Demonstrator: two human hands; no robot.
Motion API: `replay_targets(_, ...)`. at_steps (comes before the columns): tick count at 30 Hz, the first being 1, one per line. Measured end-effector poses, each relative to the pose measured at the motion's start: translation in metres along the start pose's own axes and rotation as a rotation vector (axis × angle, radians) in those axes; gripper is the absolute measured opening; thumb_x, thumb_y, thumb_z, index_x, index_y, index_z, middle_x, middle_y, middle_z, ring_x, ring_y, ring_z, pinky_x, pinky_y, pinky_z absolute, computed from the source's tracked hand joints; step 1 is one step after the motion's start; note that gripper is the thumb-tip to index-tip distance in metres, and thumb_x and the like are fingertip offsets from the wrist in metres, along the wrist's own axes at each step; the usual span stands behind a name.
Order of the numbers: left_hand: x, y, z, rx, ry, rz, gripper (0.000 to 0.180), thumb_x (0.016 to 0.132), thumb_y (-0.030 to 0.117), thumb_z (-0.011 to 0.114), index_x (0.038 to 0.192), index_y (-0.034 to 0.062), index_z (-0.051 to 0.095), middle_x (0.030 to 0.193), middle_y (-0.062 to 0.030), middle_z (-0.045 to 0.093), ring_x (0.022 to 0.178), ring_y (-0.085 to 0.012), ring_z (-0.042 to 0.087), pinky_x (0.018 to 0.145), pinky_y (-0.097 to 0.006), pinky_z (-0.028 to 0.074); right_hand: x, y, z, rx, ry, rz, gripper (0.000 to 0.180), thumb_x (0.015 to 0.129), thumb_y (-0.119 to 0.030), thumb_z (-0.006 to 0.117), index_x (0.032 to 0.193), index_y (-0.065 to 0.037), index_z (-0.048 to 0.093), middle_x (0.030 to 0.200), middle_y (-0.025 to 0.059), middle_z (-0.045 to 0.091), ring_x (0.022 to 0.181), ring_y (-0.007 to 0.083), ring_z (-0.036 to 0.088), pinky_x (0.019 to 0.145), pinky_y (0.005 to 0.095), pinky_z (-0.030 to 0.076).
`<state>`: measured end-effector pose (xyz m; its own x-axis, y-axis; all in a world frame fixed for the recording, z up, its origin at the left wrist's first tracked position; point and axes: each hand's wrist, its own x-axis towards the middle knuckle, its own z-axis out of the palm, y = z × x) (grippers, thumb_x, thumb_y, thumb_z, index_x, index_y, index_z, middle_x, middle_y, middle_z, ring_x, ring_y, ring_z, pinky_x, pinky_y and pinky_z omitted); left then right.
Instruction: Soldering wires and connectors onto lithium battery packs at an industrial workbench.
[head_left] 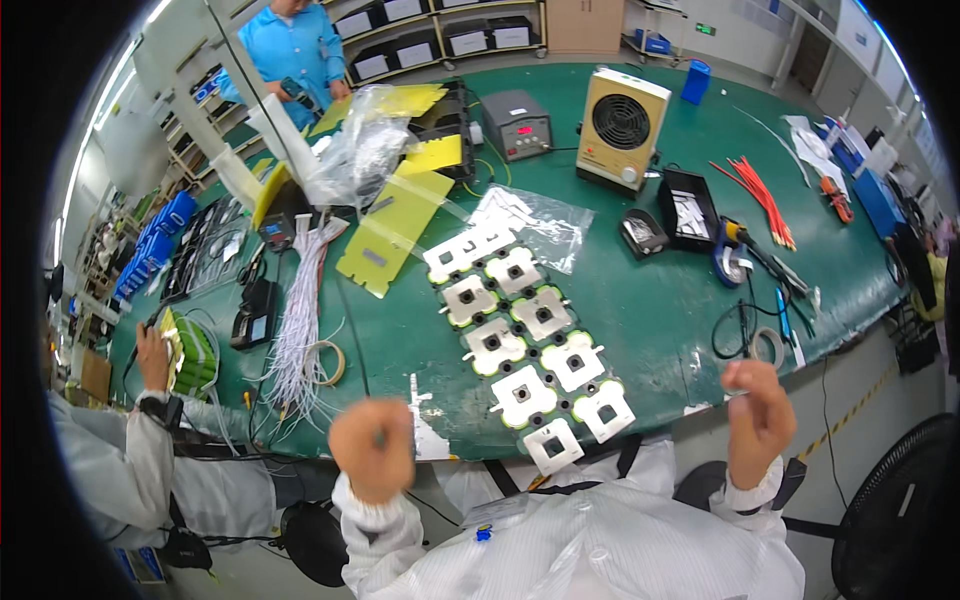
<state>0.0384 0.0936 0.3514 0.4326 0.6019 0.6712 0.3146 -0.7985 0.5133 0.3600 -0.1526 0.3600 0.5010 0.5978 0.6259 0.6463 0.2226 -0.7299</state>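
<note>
My left hand (pixel 375 450) is raised at the table's front edge, its fingers curled into a loose ring with nothing visible in them. Off to the right, my right hand (pixel 759 422) is also raised, fingers bent in and closed, with no object showing. Between the two hands lies a long two-column assembly (pixel 533 352) of white square plates with holes in their middles, yellow-green rims and black round spacers. Neither hand touches it. A clear plastic bag (pixel 556 232) with small white pieces lies at its far end.
A beige fan unit (pixel 622 130) and a grey soldering station (pixel 517 124) stand behind. Black bins (pixel 688 208), red wires (pixel 757 200), a soldering iron (pixel 765 255) and a tape roll (pixel 767 347) lie right; white wires (pixel 303 320) left. Co-workers: a left-side hand (pixel 153 357) and a blue-coated person (pixel 292 50).
</note>
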Motion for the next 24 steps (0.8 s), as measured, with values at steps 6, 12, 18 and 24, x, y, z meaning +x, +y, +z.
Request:
replay_targets(6, -0.006, 0.103, 0.014, 0.035, -0.330, 0.700, 0.024, 0.073, 0.013, 0.077, 0.097, 0.0088, 0.077, 0.063, 0.0048, 0.042, 0.052, -0.0093, 0.041, 0.046, -0.027, 0.029, 0.015, -0.051, 0.056, -0.036, -0.575, -0.487, 0.036, 0.081, -0.036, 0.084, 0.102, -0.008, 0.073, 0.103, 0.0060, 0.071, 0.102, 0.0239, 0.070, 0.091, 0.0416, 0.055)
replay_targets(12, -0.008, 0.123, 0.022, 0.131, -0.372, 0.662, 0.020, 0.078, 0.015, 0.079, 0.095, 0.0054, 0.076, 0.064, 0.0045, 0.043, 0.053, -0.0095, 0.039, 0.048, -0.027, 0.028, -0.006, -0.022, 0.051, 0.030, -0.499, -0.489, 0.029, 0.077, -0.032, 0.085, 0.086, -0.009, 0.070, 0.082, 0.0015, 0.065, 0.083, 0.0215, 0.067, 0.084, 0.0408, 0.056)
replay_targets(18, -0.007, 0.106, 0.012, 0.221, -0.248, 0.601, 0.027, 0.076, 0.021, 0.085, 0.096, 0.0058, 0.076, 0.064, 0.0040, 0.044, 0.053, -0.0123, 0.038, 0.049, -0.028, 0.029, -0.009, 0.004, 0.036, 0.072, -0.412, -0.363, 0.026, 0.078, -0.029, 0.085, 0.082, -0.011, 0.066, 0.078, 0.0006, 0.062, 0.081, 0.0209, 0.065, 0.083, 0.0424, 0.055)
replay_targets(24, -0.053, 0.099, 0.012, 0.131, -0.402, 0.344, 0.028, 0.068, 0.015, 0.086, 0.093, 0.0056, 0.075, 0.064, 0.0015, 0.054, 0.052, -0.0164, 0.047, 0.050, -0.031, 0.036, -0.018, 0.015, 0.044, 0.028, -0.492, -0.407, 0.029, 0.079, -0.032, 0.085, 0.085, -0.011, 0.066, 0.081, -0.0002, 0.062, 0.084, 0.0205, 0.065, 0.088, 0.0437, 0.052)
